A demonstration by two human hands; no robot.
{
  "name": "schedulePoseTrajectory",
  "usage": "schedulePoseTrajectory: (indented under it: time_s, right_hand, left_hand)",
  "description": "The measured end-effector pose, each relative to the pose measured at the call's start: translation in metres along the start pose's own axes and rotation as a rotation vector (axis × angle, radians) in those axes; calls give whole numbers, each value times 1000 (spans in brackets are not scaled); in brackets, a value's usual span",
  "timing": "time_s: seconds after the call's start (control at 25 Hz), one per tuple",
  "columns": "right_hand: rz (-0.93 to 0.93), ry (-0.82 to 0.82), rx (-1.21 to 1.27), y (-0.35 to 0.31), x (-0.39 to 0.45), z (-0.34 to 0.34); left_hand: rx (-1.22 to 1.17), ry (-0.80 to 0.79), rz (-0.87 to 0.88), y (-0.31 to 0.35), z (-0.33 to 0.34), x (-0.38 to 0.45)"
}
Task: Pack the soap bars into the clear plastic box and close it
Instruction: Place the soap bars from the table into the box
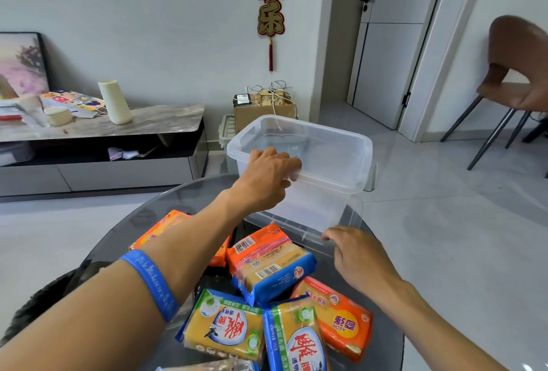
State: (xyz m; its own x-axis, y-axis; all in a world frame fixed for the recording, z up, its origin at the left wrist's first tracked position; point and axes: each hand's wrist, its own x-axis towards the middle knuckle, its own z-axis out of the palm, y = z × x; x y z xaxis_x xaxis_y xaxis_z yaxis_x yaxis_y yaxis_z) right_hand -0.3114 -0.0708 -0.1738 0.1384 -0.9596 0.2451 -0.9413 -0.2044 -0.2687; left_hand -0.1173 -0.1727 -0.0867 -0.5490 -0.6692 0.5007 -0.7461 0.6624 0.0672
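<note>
The round glass table (pixel 382 338) carries everything; all positions below are given relative to the clear plastic box (pixel 320 163). The box sits at the far side of the table, open at the top, empty as far as can be seen, and appears tilted or lifted off its lid (pixel 299 229), which lies flat beneath and just in front of it.

The left hand (pixel 268 174) grasps the near rim of the box, fingers curled over the edge and into the opening. The right hand (pixel 354 252) is below and to the right of the box, fingertips pinching the near edge of the lid.

The soap bars lie loose in front of the box, none inside it: an orange-and-blue wrapped stack (pixel 272 263) nearest the lid, an orange pack (pixel 341 314) to its right, two blue-and-yellow packs (pixel 225 326) (pixel 296 341) nearest the camera, and an orange pack (pixel 161 226) partly hidden by the left forearm.

Handling (judgement only): the box looks thin-walled and light, likely to flex; hold it by the stiffer rolled rim. The bars are rigid and dense, with glossy film wrappers that may slip; grip each across its short sides
</note>
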Motion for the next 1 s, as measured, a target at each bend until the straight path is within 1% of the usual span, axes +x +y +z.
schedulePoseTrajectory:
  time_s: [0.12, 0.24, 0.48, 0.6, 0.68, 0.76, 0.88, 1.0]
  right_hand:
    - [-45, 13, 9, -7, 5, -3]
    - [-67, -63, 38, -17, 11, 3]
    - [-2, -150, 48, -15, 12, 16]
    - [30, -166, 40, -14, 16, 16]
    - [59, -184, 39, -17, 20, 12]
    - [47, -223, -14, -18, 19, 9]
    - [1, -273, -76, -24, 8, 9]
    - [6, -337, -62, -29, 2, 1]
  left_hand:
    - [-39, -43, -8, 6, 13, 1]
    - [-45, -45, -22, 6, 18, 2]
    - [19, -71, -19, 2, 16, 2]
    - [43, -6, -92, -1, 4, -6]
    - [17, 68, -156, -4, -9, -21]
    - [-2, 88, -183, -9, -21, -48]
    - [17, 10, -217, -26, -40, -110]
    - [73, -179, -289, -49, -61, -155]
